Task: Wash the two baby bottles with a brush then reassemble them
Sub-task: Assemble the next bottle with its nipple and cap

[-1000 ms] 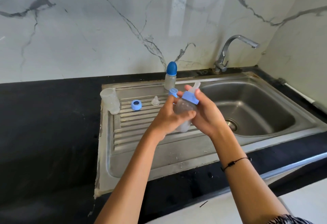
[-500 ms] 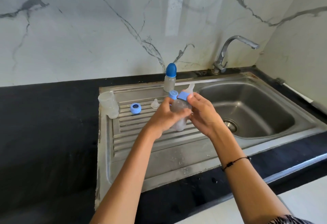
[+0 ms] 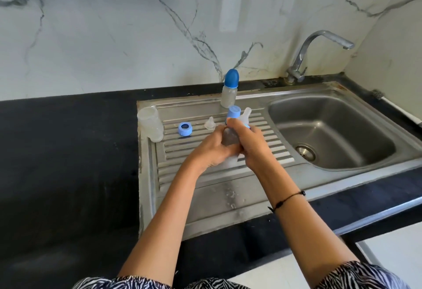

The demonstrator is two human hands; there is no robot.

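Both forearms reaching forward over the drainboard (image 3: 205, 192), meeting above its ribs. Left hand (image 3: 213, 149) curling shut around the body of a clear bottle (image 3: 229, 139); right hand (image 3: 251, 144) closing on its blue collar end, teat (image 3: 246, 115) poking out above. Sitting on the drainboard: one capped bottle (image 3: 229, 90) at back, one bare bottle (image 3: 150, 124) at left edge, one blue ring (image 3: 185, 128), one loose teat (image 3: 209, 123), one blue cap (image 3: 233, 113) behind the hands.

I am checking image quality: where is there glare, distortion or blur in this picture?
Head view: a bright vertical reflection glares on the marble wall; wide-angle distortion bends the sink front edge and counter; the clear bottle between both hands is slightly soft; the rest is evenly lit.
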